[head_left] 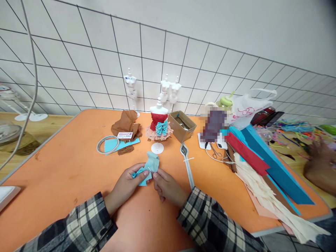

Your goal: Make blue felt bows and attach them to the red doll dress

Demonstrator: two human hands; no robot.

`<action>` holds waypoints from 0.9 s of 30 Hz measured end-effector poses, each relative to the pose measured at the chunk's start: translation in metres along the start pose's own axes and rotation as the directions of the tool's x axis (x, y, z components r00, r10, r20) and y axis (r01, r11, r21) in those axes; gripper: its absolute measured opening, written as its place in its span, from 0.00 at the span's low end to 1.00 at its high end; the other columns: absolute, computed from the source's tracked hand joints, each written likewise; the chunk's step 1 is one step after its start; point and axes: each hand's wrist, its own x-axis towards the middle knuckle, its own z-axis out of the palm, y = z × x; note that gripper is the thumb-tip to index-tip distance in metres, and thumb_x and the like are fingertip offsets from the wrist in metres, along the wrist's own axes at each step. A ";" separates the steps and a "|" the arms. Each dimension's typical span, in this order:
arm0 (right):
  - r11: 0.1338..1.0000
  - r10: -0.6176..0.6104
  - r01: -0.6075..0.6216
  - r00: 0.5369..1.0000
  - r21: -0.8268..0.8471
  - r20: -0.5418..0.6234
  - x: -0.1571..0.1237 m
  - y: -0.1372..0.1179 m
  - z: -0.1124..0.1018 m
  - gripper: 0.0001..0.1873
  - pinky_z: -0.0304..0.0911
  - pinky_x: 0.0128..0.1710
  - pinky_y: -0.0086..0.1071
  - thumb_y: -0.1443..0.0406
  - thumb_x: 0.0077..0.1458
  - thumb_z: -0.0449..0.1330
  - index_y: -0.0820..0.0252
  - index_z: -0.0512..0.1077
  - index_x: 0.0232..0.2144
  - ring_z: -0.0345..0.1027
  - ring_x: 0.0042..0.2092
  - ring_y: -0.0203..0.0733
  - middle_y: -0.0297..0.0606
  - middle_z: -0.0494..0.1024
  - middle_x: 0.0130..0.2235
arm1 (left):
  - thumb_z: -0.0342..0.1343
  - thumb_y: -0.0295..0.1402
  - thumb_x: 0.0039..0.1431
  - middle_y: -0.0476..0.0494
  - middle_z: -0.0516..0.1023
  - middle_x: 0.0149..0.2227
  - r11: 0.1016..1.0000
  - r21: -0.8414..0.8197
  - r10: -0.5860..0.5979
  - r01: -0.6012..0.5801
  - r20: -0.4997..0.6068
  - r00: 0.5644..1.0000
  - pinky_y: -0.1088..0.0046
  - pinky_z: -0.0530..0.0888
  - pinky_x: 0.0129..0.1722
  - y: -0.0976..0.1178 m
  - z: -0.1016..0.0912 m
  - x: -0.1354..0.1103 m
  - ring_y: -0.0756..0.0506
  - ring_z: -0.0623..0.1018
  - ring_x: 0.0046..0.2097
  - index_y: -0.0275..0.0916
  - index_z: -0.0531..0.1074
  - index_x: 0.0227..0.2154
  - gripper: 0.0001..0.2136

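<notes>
My left hand [128, 183] pinches a small piece of light blue crepe paper [151, 166] just above the orange table [65, 164]. My right hand [166, 185] is closed beside it, its fingertips on the same paper and on what looks like a thin needle. Both sleeves are plaid. Behind the hands stands a mini mannequin [159, 126] in a red bodice with a blue bow and a pink ruffled skirt, with a white round base disc [157, 148] in front of it.
Brown fabric [126, 126], a tape ring [107, 144] and a cardboard box [182, 127] lie behind. A grey tool [187, 164] and scissors [216, 151] lie right. Red, blue and cream paper sheets [262, 164] cover the right side. Another person's hand [319, 164] rests far right. White mannequins [169, 91] stand by the wall.
</notes>
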 end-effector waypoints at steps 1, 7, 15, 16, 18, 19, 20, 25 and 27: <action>1.000 -0.003 0.003 1.000 -0.005 -0.008 0.000 0.001 0.000 0.17 0.55 0.13 0.23 0.51 0.65 0.46 0.57 0.63 0.40 0.50 0.16 0.27 0.24 0.59 0.25 | 0.62 0.43 0.54 0.46 0.78 0.32 1.000 -0.005 0.002 -0.002 -0.003 1.000 0.72 0.73 0.36 0.000 0.000 0.000 0.46 0.75 0.34 0.37 0.77 0.40 0.16; 1.000 -0.021 0.021 0.999 0.012 -0.035 0.001 0.003 -0.001 0.20 0.50 0.13 0.23 0.50 0.64 0.47 0.59 0.66 0.39 0.49 0.17 0.27 0.25 0.60 0.24 | 0.62 0.42 0.55 0.44 0.79 0.37 1.000 -0.012 0.004 -0.004 -0.002 1.000 0.71 0.74 0.37 -0.004 -0.002 0.000 0.45 0.76 0.36 0.38 0.75 0.42 0.15; 0.991 0.035 -0.032 0.999 0.131 -0.022 0.001 -0.004 -0.001 0.16 0.45 0.13 0.23 0.52 0.63 0.50 0.59 0.65 0.37 0.45 0.16 0.27 0.22 0.57 0.20 | 0.62 0.42 0.55 0.45 0.79 0.36 1.000 0.009 -0.001 0.001 -0.013 1.000 0.73 0.73 0.36 0.000 -0.001 0.001 0.45 0.76 0.36 0.38 0.75 0.41 0.15; 0.990 0.042 -0.038 0.999 0.137 -0.027 0.001 -0.005 0.000 0.15 0.45 0.13 0.23 0.53 0.63 0.50 0.59 0.64 0.36 0.45 0.15 0.27 0.22 0.57 0.20 | 0.62 0.42 0.55 0.45 0.79 0.36 1.000 0.009 -0.006 0.006 -0.009 1.000 0.73 0.73 0.36 0.000 -0.001 0.001 0.45 0.76 0.36 0.38 0.75 0.41 0.16; 0.988 0.056 -0.050 0.998 0.148 -0.034 0.001 -0.006 0.000 0.15 0.44 0.12 0.23 0.53 0.63 0.50 0.58 0.62 0.33 0.43 0.15 0.26 0.21 0.56 0.19 | 0.62 0.43 0.55 0.44 0.79 0.36 1.000 0.005 -0.014 0.014 -0.005 1.000 0.73 0.73 0.36 0.001 0.000 0.000 0.44 0.76 0.36 0.37 0.75 0.43 0.17; 0.987 0.059 -0.053 0.998 0.151 -0.036 0.001 -0.007 0.000 0.15 0.44 0.12 0.23 0.53 0.62 0.50 0.58 0.61 0.32 0.43 0.15 0.26 0.20 0.56 0.19 | 0.62 0.43 0.54 0.44 0.79 0.36 1.000 0.004 -0.017 0.017 -0.005 1.000 0.73 0.73 0.36 0.001 0.000 0.000 0.44 0.77 0.36 0.37 0.75 0.44 0.18; 0.987 0.059 -0.053 0.998 0.151 -0.038 0.000 -0.008 0.000 0.15 0.44 0.12 0.23 0.53 0.62 0.51 0.57 0.61 0.32 0.43 0.14 0.26 0.20 0.55 0.19 | 0.62 0.43 0.54 0.43 0.80 0.37 1.000 0.003 -0.018 0.018 -0.005 1.000 0.73 0.73 0.36 0.002 0.000 0.000 0.44 0.77 0.36 0.37 0.75 0.44 0.19; 0.988 0.045 -0.038 0.998 0.146 -0.043 0.000 -0.008 0.000 0.17 0.45 0.11 0.22 0.50 0.60 0.51 0.57 0.60 0.31 0.44 0.14 0.26 0.20 0.56 0.19 | 0.57 0.44 0.59 0.43 0.81 0.37 0.999 -0.035 -0.015 0.015 0.018 1.000 0.73 0.73 0.37 0.004 -0.001 -0.001 0.45 0.76 0.36 0.36 0.75 0.45 0.18; 0.989 0.045 -0.039 0.998 0.145 -0.036 0.000 -0.006 0.000 0.18 0.46 0.11 0.22 0.49 0.60 0.51 0.57 0.60 0.32 0.45 0.14 0.26 0.21 0.56 0.19 | 0.56 0.44 0.60 0.44 0.81 0.35 0.998 -0.052 -0.019 0.020 0.017 1.000 0.74 0.73 0.36 0.005 0.000 -0.001 0.46 0.76 0.34 0.36 0.75 0.44 0.18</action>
